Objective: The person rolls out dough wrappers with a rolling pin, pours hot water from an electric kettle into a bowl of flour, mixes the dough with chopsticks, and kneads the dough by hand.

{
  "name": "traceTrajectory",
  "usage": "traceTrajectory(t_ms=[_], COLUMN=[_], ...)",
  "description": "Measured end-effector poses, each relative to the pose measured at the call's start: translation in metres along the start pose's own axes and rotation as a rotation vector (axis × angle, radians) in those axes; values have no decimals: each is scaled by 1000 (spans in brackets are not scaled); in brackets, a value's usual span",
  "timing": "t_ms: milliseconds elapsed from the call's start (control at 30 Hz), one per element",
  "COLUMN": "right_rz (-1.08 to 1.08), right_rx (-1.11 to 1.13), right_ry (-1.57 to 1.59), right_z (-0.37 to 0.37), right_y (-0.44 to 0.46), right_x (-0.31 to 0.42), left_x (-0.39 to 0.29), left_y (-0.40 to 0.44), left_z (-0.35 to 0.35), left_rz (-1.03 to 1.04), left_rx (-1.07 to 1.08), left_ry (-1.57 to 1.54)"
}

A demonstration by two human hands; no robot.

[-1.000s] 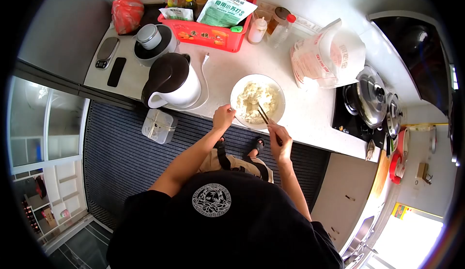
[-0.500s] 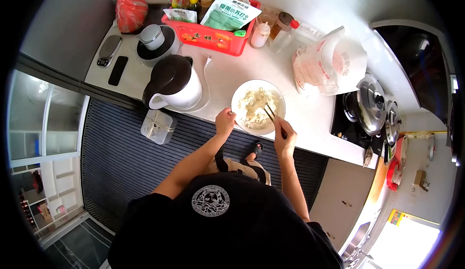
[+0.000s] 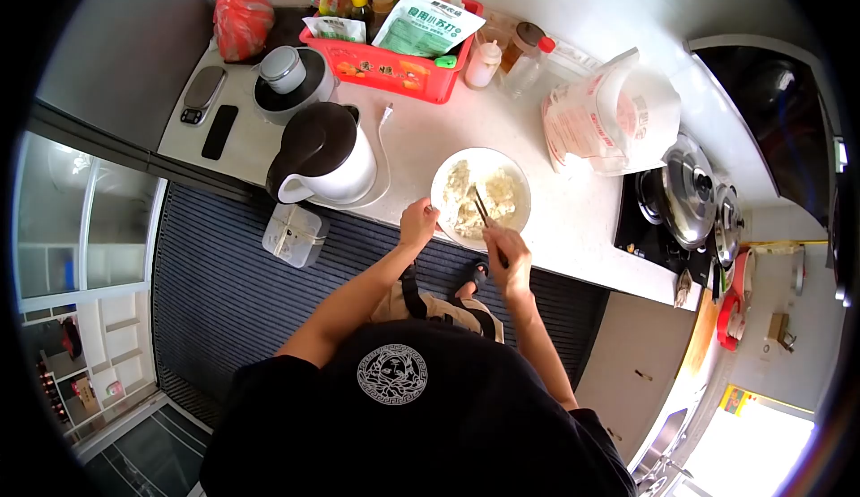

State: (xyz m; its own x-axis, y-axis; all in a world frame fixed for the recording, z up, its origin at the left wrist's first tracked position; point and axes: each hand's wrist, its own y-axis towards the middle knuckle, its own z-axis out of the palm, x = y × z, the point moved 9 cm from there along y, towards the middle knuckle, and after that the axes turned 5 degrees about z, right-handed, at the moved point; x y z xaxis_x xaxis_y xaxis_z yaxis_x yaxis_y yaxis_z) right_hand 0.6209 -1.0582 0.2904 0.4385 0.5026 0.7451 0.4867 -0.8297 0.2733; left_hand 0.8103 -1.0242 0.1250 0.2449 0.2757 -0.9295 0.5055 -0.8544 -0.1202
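Observation:
A white bowl (image 3: 520, 179) stands near the counter's front edge with a lumpy, pale dough-like mixture (image 3: 461, 206) in it. My left hand (image 3: 418, 224) is closed on the bowl's left rim, with the fingertips partly hidden. In my right hand (image 3: 509, 260), at the bowl's near side, is a pair of dark chopsticks (image 3: 481, 203). Their tips reach into the mixture around the middle of the bowl. The mixture lies in uneven clumps, and some bare white bowl shows at the upper part.
Left of the bowl stands a white kettle (image 3: 345, 170) with a dark lid. A red basket (image 3: 385, 72) of bottles and packets is at the back. To the right are an open plastic flour bag (image 3: 582, 130) and a lidded pot (image 3: 688, 192) on the stove.
My right hand has moved left and slightly toward me, drawing the chopsticks from the bowl's right side to its middle. The mixture has shifted into separate clumps. My left hand stays at the rim.

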Motion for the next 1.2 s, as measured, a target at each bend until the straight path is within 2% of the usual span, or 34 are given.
traceTrajectory(t_ms=[33,167,233,300,367,500,633,767,867,1000,1133,1200], right_rz=[-62,-41,-22,43,209,288,271,193,312,171,232,235], right_rx=[-28,26,33,-89,-70,-162,-180,-229,-177,-186,-175,-181], right_ry=[-31,68,78,127,148,144,-22,20,74,45,77,79], right_z=[-2,17,27,18,6,-44,-52,-23,-31,-31,-26,-31], right_y=[-4,-6,-5,-6,-10,-16,-21,-11,-10,-14,-13,-14], right_x=[16,41,13,-21,-50,-44,-37,-53,-32,-8,-13,-13], left_x=[-1,6,15,25,24,34,30,23,25,23,43,45], left_y=[1,2,3,4,3,5,11,6,3,-4,1,8], left_z=[-1,-1,2,5,4,9,9,9,7,4,9,12], left_rz=[10,37,11,-50,-46,-25,15,-33,-47,-61,-69,-8], left_rx=[-14,-50,-56,-56,-82,-95,-68,-1,13,-21,-69,-25], left_ry=[8,48,27,-38,-24,-35,16,-44,-62,-156,-393,-353])
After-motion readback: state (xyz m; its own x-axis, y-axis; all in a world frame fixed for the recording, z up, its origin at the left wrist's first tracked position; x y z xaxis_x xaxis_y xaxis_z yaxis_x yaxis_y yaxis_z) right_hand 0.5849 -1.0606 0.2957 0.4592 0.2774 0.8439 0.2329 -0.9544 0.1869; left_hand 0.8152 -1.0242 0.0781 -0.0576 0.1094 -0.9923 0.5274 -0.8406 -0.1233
